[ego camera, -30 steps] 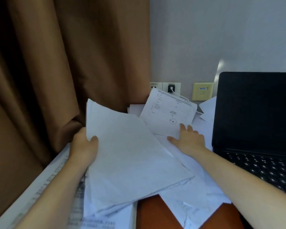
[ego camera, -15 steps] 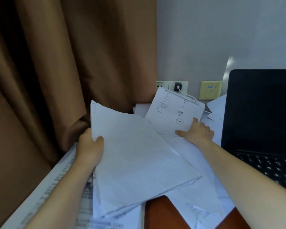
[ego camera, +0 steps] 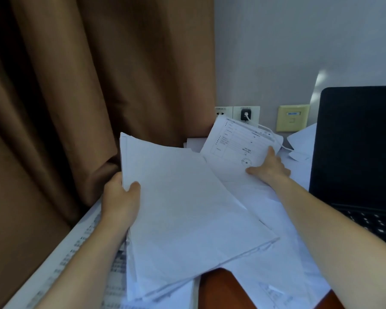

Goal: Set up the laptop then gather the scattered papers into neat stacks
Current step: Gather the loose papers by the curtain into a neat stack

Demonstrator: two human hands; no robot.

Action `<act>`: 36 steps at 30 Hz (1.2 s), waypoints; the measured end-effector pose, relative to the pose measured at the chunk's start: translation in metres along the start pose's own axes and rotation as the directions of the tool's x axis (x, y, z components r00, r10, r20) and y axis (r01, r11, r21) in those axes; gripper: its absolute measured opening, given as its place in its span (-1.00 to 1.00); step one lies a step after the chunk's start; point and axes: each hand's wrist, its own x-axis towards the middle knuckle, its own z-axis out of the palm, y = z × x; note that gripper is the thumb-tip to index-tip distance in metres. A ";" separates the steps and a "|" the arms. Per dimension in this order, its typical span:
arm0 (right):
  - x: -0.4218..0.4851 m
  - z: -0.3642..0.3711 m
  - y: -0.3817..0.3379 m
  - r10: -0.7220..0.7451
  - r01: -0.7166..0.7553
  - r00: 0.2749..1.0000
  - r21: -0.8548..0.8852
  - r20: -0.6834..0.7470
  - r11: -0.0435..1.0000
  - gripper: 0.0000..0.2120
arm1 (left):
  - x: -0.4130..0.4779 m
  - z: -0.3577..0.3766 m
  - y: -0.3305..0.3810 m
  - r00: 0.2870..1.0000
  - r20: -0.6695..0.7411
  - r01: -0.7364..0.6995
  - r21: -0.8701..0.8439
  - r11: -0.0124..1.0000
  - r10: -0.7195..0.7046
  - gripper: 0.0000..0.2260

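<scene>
fingers of left hand (ego camera: 120, 197) clamped a paper stack (ego camera: 187, 208); right hand (ego camera: 269, 168) pinched a printed sheet (ego camera: 232, 142) over the counter (ego camera: 216, 288).

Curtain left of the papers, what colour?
The curtain is plain tan-brown with no pattern. The head view shows it best.
</scene>
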 end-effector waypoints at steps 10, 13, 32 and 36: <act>0.020 -0.002 -0.005 0.153 -0.096 0.986 0.527 -0.066 0.844 -0.22 | 0.007 0.001 -0.007 1.000 -0.023 -0.011 0.010 1.000 0.011 -0.78; 0.022 -0.007 -0.011 0.151 -0.117 0.988 0.585 -0.010 0.802 -0.27 | 0.007 0.000 -0.006 0.999 -0.030 -0.024 0.001 1.000 0.024 -0.79; -0.035 -0.045 -0.033 0.028 -0.032 0.999 0.916 0.023 0.399 -0.73 | 0.008 -0.008 0.000 0.998 0.047 0.050 0.038 0.998 -0.051 -0.74; -0.065 -0.059 -0.048 -0.068 0.039 0.998 0.881 -0.007 0.471 -0.73 | 0.000 -0.005 0.002 0.996 0.082 0.023 0.066 0.998 -0.028 -0.74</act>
